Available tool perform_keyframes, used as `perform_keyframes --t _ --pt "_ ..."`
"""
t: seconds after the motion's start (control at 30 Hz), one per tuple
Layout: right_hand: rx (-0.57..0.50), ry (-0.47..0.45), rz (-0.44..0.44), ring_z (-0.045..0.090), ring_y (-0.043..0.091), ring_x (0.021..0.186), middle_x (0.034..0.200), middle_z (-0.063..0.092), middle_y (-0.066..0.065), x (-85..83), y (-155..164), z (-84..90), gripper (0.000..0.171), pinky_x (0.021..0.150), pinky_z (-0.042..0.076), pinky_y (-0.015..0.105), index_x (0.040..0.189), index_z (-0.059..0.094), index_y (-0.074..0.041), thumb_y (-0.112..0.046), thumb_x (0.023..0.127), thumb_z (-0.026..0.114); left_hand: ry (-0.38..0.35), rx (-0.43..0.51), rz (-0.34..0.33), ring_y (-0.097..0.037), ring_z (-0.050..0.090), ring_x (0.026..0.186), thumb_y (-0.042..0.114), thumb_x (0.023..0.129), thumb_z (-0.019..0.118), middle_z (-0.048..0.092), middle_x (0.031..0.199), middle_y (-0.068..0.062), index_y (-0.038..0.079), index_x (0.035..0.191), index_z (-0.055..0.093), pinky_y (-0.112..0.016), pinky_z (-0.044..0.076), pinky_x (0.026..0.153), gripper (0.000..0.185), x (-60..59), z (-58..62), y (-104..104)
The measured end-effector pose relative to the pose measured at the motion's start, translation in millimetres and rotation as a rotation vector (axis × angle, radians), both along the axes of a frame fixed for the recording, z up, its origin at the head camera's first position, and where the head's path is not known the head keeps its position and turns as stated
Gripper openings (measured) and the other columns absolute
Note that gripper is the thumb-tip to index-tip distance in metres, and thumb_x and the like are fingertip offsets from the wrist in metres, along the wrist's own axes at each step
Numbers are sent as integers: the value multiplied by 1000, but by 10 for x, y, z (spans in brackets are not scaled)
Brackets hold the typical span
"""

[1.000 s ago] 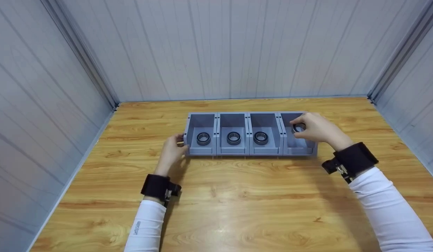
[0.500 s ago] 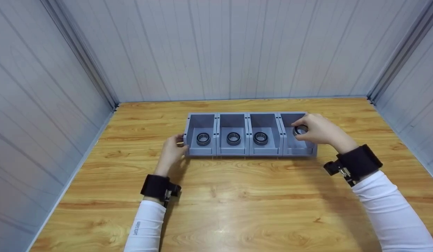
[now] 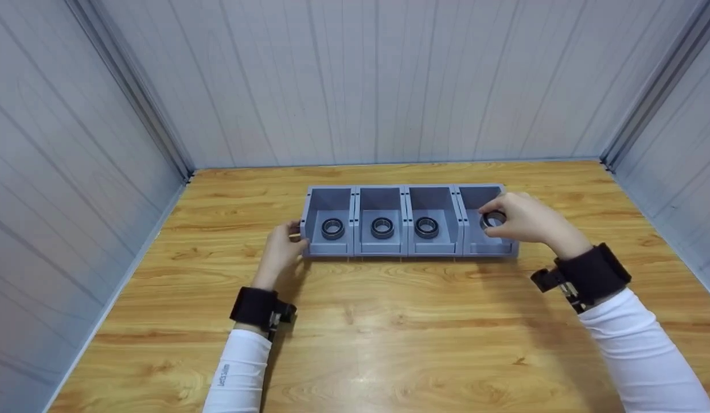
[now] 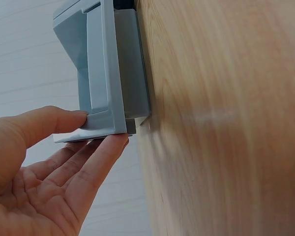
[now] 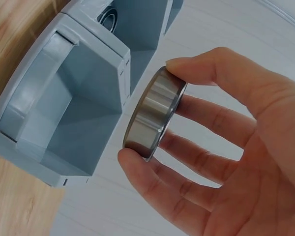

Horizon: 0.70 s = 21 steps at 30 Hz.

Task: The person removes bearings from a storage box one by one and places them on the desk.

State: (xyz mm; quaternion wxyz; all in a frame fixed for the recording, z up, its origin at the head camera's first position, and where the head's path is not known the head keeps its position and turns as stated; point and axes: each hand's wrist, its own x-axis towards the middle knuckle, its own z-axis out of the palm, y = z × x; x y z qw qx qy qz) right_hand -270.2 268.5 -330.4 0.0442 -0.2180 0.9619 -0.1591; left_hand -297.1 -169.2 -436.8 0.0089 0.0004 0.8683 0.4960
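Right of centre in the head view, a steel bearing ring [image 3: 493, 218] hangs above the rightmost compartment of the grey bin row [image 3: 408, 249], pinched edge-on between thumb and fingertips of the right hand [image 3: 524, 219]. That compartment looks bare beneath it. Each of the three compartments to its left has a bearing [image 3: 332, 228] lying flat. At the row's left end, the left hand [image 3: 282, 249] presses thumb and nearly straight fingers against the corner, grasping nothing. All sits mid-frame on the wooden table [image 3: 389, 338].

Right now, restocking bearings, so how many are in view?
4: one in each of the three left bins, and a bearing pinched by the right hand over the rightmost bin.
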Motion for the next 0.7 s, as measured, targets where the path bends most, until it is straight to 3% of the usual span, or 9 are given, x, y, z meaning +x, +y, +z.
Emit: perform_keyframes --t 0.4,0.6,0.7 --pt "-3 3 -4 49 15 68 109 75 23 119 -29 54 41 62 38 26 123 71 5 -13 86 73 -13 30 -1 -46 58 133 -6 93 58 57 141 -36 -14 145 45 -48 50 115 54 1 19 -6" --pt "12 9 -4 64 23 82 112 73 24 188 -13 31 42 69 53 36 122 71 5 -16 86 75 -12 24 0 -46 58 132 -6 93 58 57 140 -36 -15 144 45 -48 51 115 54 -4 7 -6" --pt "7 3 1 65 24 84 113 74 23 227 -15 14 41 72 55 39 122 71 4 -15 87 75 -17 31 -1 -46 58 133 -5 93 58 57 140 -36 -15 144 45 -49 50 115 54 -1 2 -8"
